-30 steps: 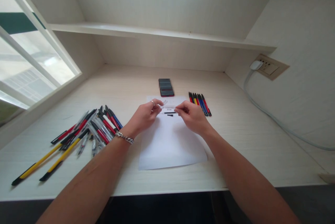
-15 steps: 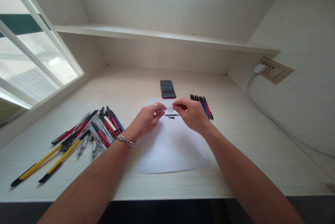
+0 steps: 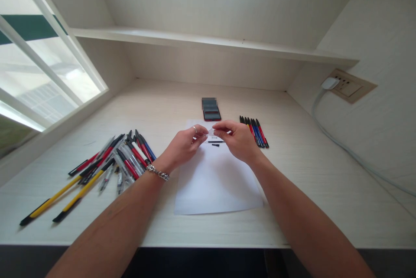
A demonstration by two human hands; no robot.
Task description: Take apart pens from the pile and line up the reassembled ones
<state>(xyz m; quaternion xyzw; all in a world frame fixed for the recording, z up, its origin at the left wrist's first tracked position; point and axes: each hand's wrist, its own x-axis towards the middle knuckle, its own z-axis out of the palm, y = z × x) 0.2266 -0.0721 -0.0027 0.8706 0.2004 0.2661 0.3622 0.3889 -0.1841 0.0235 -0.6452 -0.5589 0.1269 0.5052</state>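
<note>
Both hands meet above the top part of a white paper sheet (image 3: 217, 187). My left hand (image 3: 184, 148), with a ring and a chain bracelet, is closed in a pinch on a small clear piece (image 3: 210, 131). My right hand (image 3: 238, 141) pinches the other side of that piece; its exact kind is too small to make out. Just below the fingertips, a thin dark rod (image 3: 214, 141) and a short black piece (image 3: 216, 145) lie on the paper. Part of the rod is hidden by my right hand.
A loose pile of pens (image 3: 130, 163) lies on the left, with long yellow-and-black pens (image 3: 84, 189) sticking out. Several black, blue and red pens (image 3: 256, 132) lie in a row at right. Behind the paper is a dark phone-like device (image 3: 211, 111). A cable (image 3: 344, 145) runs from the wall socket (image 3: 352, 86).
The view has shifted slightly, so most things sit a little further right. Both hands keep their pinch, and the clear piece between them appears slightly turned.
</note>
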